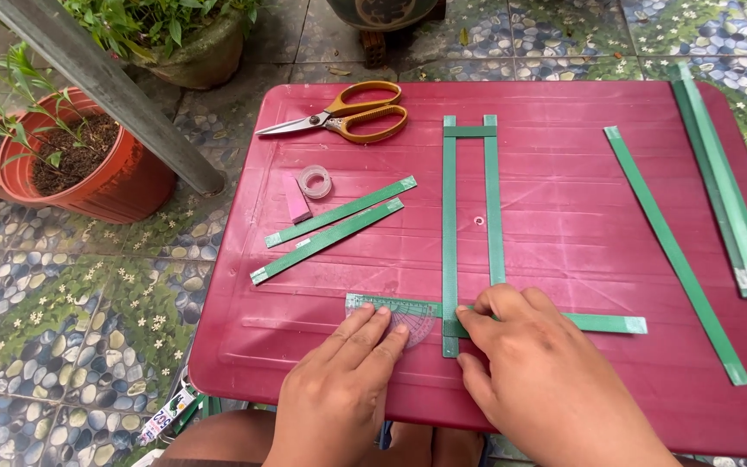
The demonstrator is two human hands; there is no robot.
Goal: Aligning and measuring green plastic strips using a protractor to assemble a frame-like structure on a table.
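Nearest the camera, the left hand (339, 389) lies flat, fingers spread, on a clear protractor (408, 318). The right hand (533, 372) presses fingertips on the green strip frame (450, 242) at its lower corner on the red table (564, 190). The strips look thin, light and bendy, best pinned near joints. Scissors (347, 117), a tape roll (315, 182) and loose strips (676, 255) lie well apart, blocking nothing.

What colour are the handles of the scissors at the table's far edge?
Orange-yellow handles on the metal-bladed scissors, clearest in the head view.
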